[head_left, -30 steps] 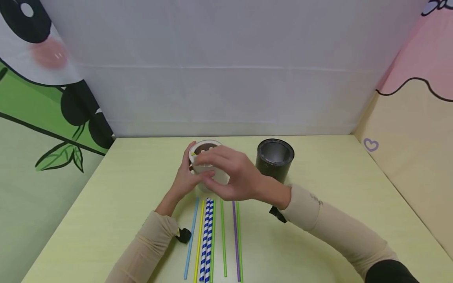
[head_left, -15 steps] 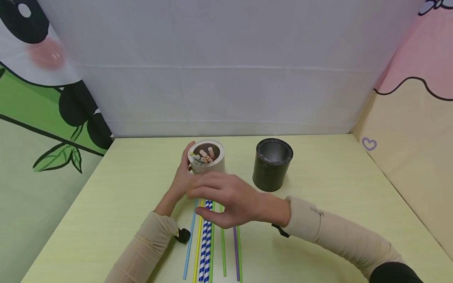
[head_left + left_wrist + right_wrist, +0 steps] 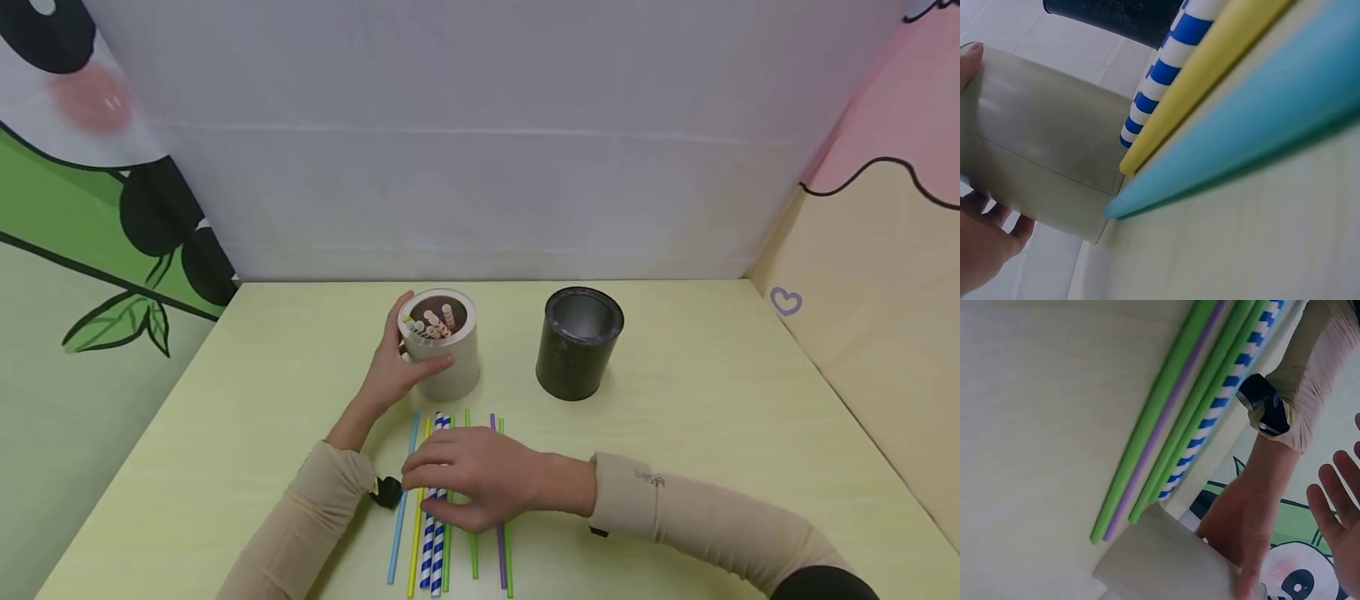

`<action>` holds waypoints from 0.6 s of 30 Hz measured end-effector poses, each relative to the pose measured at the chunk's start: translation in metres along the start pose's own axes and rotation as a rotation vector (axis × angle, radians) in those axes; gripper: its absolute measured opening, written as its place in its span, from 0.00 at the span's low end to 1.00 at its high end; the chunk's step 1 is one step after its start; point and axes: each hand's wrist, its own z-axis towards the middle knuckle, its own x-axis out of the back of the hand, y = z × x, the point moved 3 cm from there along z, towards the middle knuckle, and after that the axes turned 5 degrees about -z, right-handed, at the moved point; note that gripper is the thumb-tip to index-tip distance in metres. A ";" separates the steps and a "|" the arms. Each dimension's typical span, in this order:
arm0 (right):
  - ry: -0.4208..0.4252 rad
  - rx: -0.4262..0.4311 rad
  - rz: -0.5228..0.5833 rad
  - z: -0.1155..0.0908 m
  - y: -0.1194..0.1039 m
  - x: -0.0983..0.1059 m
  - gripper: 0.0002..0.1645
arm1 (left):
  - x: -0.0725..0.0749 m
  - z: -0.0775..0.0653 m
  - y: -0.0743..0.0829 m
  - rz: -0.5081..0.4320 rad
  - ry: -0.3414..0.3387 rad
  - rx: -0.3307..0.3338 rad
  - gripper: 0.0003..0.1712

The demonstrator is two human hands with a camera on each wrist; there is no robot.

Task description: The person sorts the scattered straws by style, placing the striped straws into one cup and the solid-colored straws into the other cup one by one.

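My left hand (image 3: 392, 373) grips a white cylindrical cup (image 3: 457, 367) standing on the table, thumb across its front. Several straws (image 3: 447, 315) poke up inside the cup. In the left wrist view, fingers wrap the cup's wall (image 3: 1041, 137). Nearer me lies a row of straws: light blue (image 3: 395, 546), yellow (image 3: 415, 550), blue-and-white striped (image 3: 427, 558), green (image 3: 475, 560) and purple (image 3: 502, 554). My right hand (image 3: 483, 479) is over the middle of this row, fingers loosely bent and holding nothing. In the right wrist view its fingers (image 3: 1338, 512) look apart from the straws.
A black cylindrical cup (image 3: 573, 354) stands upright on the table, right of the white one. Behind rises a pale cloth wall (image 3: 480, 200). Printed panels flank the pale yellow table (image 3: 712, 400) on both sides.
My right hand has drawn back from the white cup's mouth toward me, down over the row of straws. The left hand has stayed on the cup.
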 end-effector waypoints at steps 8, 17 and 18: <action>-0.125 0.012 0.049 -0.013 -0.011 -0.031 0.15 | -0.002 -0.007 0.025 0.002 -0.018 0.042 0.61; -0.263 0.031 0.041 -0.017 -0.017 -0.042 0.14 | -0.003 -0.012 0.036 -0.001 -0.020 0.050 0.61; -0.285 0.031 0.043 -0.017 -0.017 -0.042 0.14 | -0.003 -0.012 0.036 -0.001 -0.020 0.051 0.61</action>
